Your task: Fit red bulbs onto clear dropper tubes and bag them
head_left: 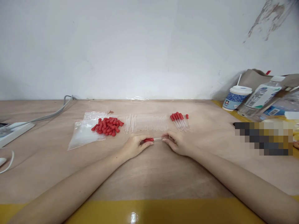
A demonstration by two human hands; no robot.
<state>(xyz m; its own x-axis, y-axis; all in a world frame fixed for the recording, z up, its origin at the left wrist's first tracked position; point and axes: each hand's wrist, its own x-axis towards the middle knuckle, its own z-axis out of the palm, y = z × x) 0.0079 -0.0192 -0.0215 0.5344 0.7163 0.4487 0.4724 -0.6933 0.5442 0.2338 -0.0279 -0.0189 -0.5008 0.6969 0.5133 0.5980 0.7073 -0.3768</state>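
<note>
Fingertips and thumb of the left hand (135, 145) are closed around a small red bulb (149, 140), while those of the right hand (178, 143) pinch a thin clear tube (158, 139). Bulb and tube lie end to end, roughly level, in the short gap between the two hands; how deeply one sits in the other cannot be told.

The bulb looks soft, light and rubbery, likely to give when squeezed and to grip the skin. The tube looks like glass: light, stiff, smooth enough to slip, and probably easy to snap if bent. Holding it close to the bulb and pushing straight along its length would seem safest.

Just beyond the grip, a row of loose clear tubes (149, 123) lies side by side. Beyond the left hand is a pile of red bulbs (108, 126), partly on a clear plastic bag (81, 133). Beyond the right hand lies a cluster of red-topped tubes (179, 121). Well to the right of the grip stand a lidded paper cup (236, 99) and a tilted bottle (261, 96).
</note>
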